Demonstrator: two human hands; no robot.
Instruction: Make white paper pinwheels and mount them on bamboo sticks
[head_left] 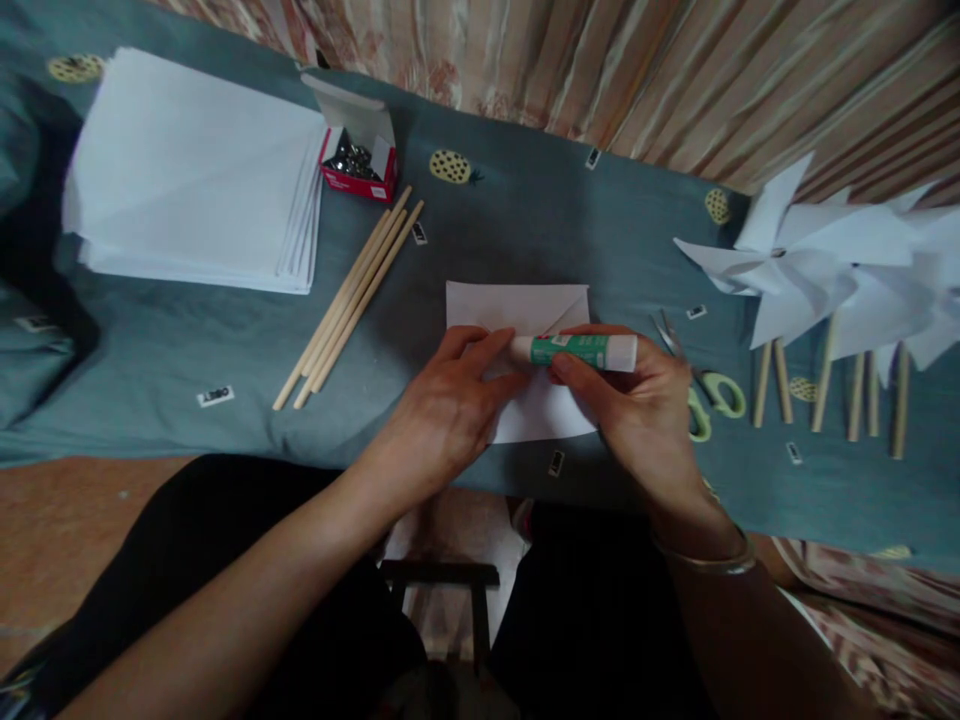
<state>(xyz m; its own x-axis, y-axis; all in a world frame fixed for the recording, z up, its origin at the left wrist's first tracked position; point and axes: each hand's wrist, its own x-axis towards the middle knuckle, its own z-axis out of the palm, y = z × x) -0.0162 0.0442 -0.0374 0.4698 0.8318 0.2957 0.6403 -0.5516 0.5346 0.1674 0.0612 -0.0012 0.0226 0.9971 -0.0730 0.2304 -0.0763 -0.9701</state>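
Note:
A glue stick [577, 351] with a green label and white ends lies sideways in front of me, above a white sheet of paper [517, 305]. My right hand [637, 400] grips its body, thumb in front and fingers behind. At its left white end, the thumb and index finger of my left hand [454, 405] close in a pinch; whether that end is a cap is too blurred to tell. The paper lies on the cloth beneath both hands, with a crease or folded edge at its upper right. Scissors [709, 390] with green handles rest just right of my right hand.
On the teal tablecloth [525, 220] lie a stack of white paper [202, 170], an open red box [360, 170] of shiny metal pieces, and several wooden sticks [356, 300]. Paper pinwheels [810, 260] on sticks sit at the right. A pleated curtain [600, 70] borders the far edge.

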